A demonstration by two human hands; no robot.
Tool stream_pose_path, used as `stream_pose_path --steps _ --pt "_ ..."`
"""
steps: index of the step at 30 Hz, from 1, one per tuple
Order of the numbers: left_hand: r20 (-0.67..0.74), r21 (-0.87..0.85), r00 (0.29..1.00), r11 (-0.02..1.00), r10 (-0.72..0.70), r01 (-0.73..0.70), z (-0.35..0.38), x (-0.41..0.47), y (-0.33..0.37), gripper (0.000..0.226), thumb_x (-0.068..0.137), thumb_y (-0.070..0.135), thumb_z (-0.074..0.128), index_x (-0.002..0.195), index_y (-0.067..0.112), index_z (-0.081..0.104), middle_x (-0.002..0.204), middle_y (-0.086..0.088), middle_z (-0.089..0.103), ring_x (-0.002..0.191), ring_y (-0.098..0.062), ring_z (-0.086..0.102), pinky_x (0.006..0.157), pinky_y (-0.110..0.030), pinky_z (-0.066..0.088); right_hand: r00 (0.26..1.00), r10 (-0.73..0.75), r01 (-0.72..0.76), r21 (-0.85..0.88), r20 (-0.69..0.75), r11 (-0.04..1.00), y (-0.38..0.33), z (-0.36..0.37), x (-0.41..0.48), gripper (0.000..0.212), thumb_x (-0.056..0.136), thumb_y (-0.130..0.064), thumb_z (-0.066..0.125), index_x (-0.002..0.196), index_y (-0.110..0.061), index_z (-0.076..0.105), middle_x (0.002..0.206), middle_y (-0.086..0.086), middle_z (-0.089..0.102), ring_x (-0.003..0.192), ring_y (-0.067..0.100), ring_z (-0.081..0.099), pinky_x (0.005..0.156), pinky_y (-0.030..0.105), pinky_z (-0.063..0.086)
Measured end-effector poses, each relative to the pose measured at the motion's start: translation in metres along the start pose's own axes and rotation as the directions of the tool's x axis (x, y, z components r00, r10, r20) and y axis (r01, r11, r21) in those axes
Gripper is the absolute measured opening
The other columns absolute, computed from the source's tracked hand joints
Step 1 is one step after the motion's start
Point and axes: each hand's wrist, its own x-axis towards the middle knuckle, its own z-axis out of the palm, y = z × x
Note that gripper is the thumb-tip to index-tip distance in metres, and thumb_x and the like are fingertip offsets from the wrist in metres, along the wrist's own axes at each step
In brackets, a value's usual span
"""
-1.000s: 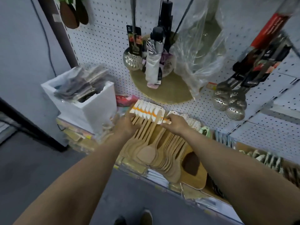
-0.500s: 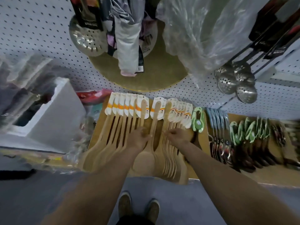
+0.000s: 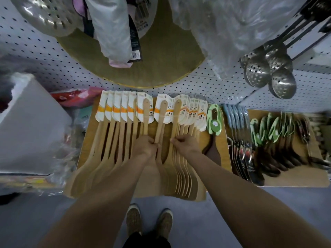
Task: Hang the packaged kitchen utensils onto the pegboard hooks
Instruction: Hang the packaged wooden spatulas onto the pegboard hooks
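- Currently: gripping with left hand (image 3: 146, 146) the handle of one pale wooden spatula on a white-and-orange card (image 3: 161, 115), fingers curled round it; sits mid-row, card top up against the white perforated pegboard (image 3: 53, 68).
- Pinching with right hand (image 3: 184, 145) the handles of the right-hand bunch of pale wooden carded spatulas (image 3: 192, 113), fingertips closed on them.
- Can't see the hooks, hidden behind the cards. Can't confirm the held spatula's card hole is on a peg.
- Main risk: feeding the hole blind, missing the peg, then dropping the piece to the grey floor (image 3: 26, 215) on letting go.
- Second: tearing the thin card hole by pulling down on the handle once hooked.
- Third: unhooking neighbours. Tight packing on the right, handles overlapping, so any sideways shove probably drags one off.
- Just left of the left hand: fanned row of slotted pale wooden turners with orange-banded cards (image 3: 116, 113); easy to clip with the wrist.
- Crowding the approach from above: round olive-gold board (image 3: 161, 72), white wrapped bundle with barcode tag (image 3: 114, 29), clear plastic bag (image 3: 223, 24), shiny perforated metal skimmers (image 3: 268, 76).
- Right of the bunch: dark utensil on a green card (image 3: 214, 120), then blue-carded utensils (image 3: 236, 122).
- Far left, well apart: white box (image 3: 26, 122).
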Motion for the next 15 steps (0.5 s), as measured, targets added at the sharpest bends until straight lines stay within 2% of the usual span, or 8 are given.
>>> stream_pose_path --steps 3,5,7,10,13,15 --pt "0.052 -0.23 0.996 0.969 -0.076 0.086 -0.008 -0.003 -0.012 0.014 0.086 0.017 0.075 0.096 0.01 0.068 0.094 -0.002 0.072 0.091 -0.02 0.07 0.088 -0.034 0.056 0.999 0.033 -0.033 0.011 -0.041 0.999 -0.004 0.006 0.005 0.042 0.089 -0.045 0.071 0.118 -0.015 0.068 0.112 0.003 0.07 0.103 0.02 0.063 0.077 0.026 0.042" --pt "0.103 -0.366 0.991 0.923 -0.088 0.12 -0.013 -0.007 -0.021 0.01 0.087 0.008 0.073 0.094 0.01 0.067 0.095 -0.009 0.074 0.082 -0.018 0.073 0.08 -0.034 0.059 0.997 0.037 -0.038 -0.013 -0.065 0.999 -0.005 0.01 0.006 0.039 0.087 -0.045 0.074 0.11 -0.014 0.067 0.096 0.0 0.066 0.093 0.019 0.062 0.07 0.027 0.042" --pt "0.131 -0.456 0.989 0.881 -0.072 0.124 -0.017 -0.012 -0.029 0.015 0.086 0.004 0.073 0.099 0.005 0.064 0.098 -0.012 0.073 0.079 -0.017 0.074 0.068 -0.027 0.058 0.995 0.042 -0.046 -0.035 -0.093 0.998 -0.005 0.015 0.008 0.039 0.085 -0.045 0.076 0.102 -0.014 0.061 0.086 -0.002 0.06 0.086 0.02 0.059 0.065 0.028 0.04" --pt "0.166 -0.532 0.985 0.838 -0.042 0.126 -0.022 -0.016 -0.037 0.023 0.086 0.001 0.072 0.106 -0.001 0.062 0.1 -0.014 0.073 0.078 -0.017 0.075 0.06 -0.021 0.056 0.99 0.036 -0.046 -0.065 -0.14 0.997 -0.005 0.019 0.01 0.031 0.086 -0.04 0.076 0.094 -0.014 0.062 0.08 -0.002 0.059 0.076 0.016 0.055 0.06 0.027 0.038" --pt "0.193 -0.57 0.98 0.809 -0.037 0.143 -0.023 -0.02 -0.043 0.025 0.086 0.0 0.072 0.108 -0.003 0.061 0.101 -0.016 0.074 0.081 -0.021 0.076 0.063 -0.025 0.058 0.988 0.077 -0.084 -0.051 -0.131 0.995 -0.008 0.018 0.012 0.021 0.087 -0.034 0.073 0.082 -0.015 0.063 0.07 -0.003 0.057 0.062 0.01 0.051 0.047 0.024 0.033" --pt "0.197 -0.582 0.98 0.802 -0.026 0.138 -0.024 -0.026 -0.044 0.026 0.085 0.0 0.072 0.108 -0.002 0.06 0.1 -0.017 0.074 0.083 -0.023 0.076 0.067 -0.029 0.059 0.988 0.111 -0.112 -0.003 -0.108 0.994 -0.007 0.013 0.014 0.019 0.085 -0.03 0.071 0.077 -0.015 0.063 0.07 0.0 0.061 0.063 0.015 0.057 0.046 0.023 0.036"
